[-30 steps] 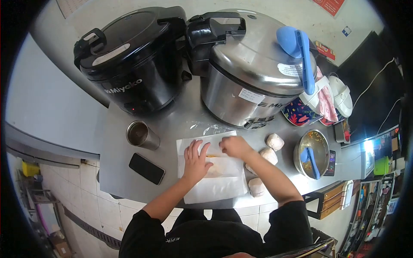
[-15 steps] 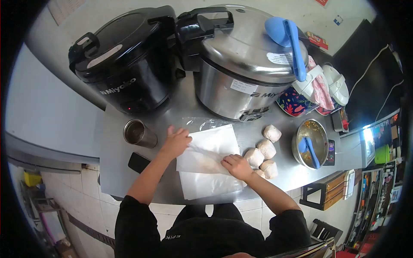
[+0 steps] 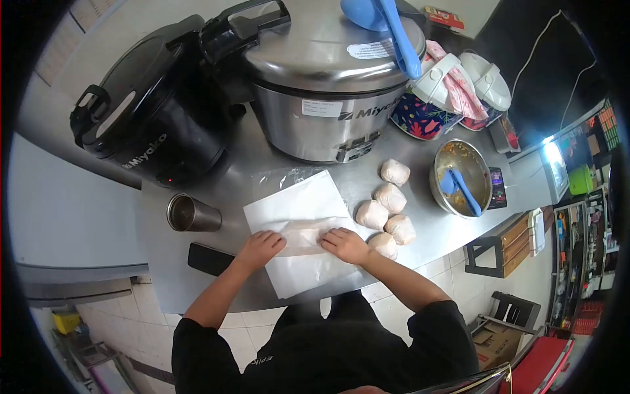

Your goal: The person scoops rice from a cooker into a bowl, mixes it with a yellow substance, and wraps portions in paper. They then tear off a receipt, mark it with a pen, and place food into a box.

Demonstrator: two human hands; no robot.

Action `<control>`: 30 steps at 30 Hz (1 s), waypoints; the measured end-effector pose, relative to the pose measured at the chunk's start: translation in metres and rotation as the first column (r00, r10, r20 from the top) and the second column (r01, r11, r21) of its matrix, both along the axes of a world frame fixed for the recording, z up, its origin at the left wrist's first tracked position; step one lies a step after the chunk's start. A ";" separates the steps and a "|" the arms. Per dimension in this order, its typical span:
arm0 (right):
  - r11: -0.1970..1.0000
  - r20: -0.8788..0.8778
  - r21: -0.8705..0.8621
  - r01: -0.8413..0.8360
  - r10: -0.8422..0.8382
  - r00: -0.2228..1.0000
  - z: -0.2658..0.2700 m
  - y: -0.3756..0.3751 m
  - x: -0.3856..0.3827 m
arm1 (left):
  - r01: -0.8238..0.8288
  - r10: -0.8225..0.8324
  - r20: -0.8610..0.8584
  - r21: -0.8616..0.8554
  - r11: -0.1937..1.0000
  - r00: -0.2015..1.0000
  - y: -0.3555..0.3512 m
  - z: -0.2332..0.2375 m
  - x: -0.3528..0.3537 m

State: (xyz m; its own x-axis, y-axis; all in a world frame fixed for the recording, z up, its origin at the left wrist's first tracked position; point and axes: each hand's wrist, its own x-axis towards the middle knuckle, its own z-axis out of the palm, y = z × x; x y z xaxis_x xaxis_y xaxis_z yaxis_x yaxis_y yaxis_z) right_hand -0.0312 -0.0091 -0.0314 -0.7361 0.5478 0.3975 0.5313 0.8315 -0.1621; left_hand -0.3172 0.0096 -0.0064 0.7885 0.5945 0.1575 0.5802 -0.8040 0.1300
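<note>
A stack of white wrapping paper (image 3: 308, 197) lies on the steel table. Across it is a folded sheet of paper (image 3: 303, 240), drawn into a flat roll around something I cannot make out. My left hand (image 3: 264, 248) has its fingers curled on the left end of this sheet. At the right end, my right hand (image 3: 344, 245) grips the paper the same way. Several round wrapped bundles (image 3: 372, 214) in pale paper sit just right of my right hand.
A steel tumbler (image 3: 205, 218) and a black phone (image 3: 209, 259) are at the left. Two large rice cookers (image 3: 328, 121) stand behind. On the right are a metal bowl (image 3: 441, 207) with a blue spoon (image 3: 466, 192), and floral containers (image 3: 420, 118).
My left hand has come down from the upper left of the paper to the roll's left end. The flap is now folded over into a narrower strip. The head view has shifted.
</note>
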 end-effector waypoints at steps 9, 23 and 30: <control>0.985 -0.087 -0.169 -0.043 0.028 0.996 -0.005 0.003 0.012 | -0.104 0.135 0.207 -0.157 0.982 0.969 -0.021 -0.021 -0.006; 0.757 -0.003 -0.540 0.367 -0.438 0.899 -0.001 0.052 -0.019 | -0.392 0.374 -0.118 -0.308 0.867 0.920 0.032 -0.027 0.027; 0.744 -0.108 -0.462 0.483 -0.588 0.802 -0.017 -0.002 -0.043 | -0.310 0.329 0.054 -0.215 0.926 0.943 -0.030 -0.045 0.028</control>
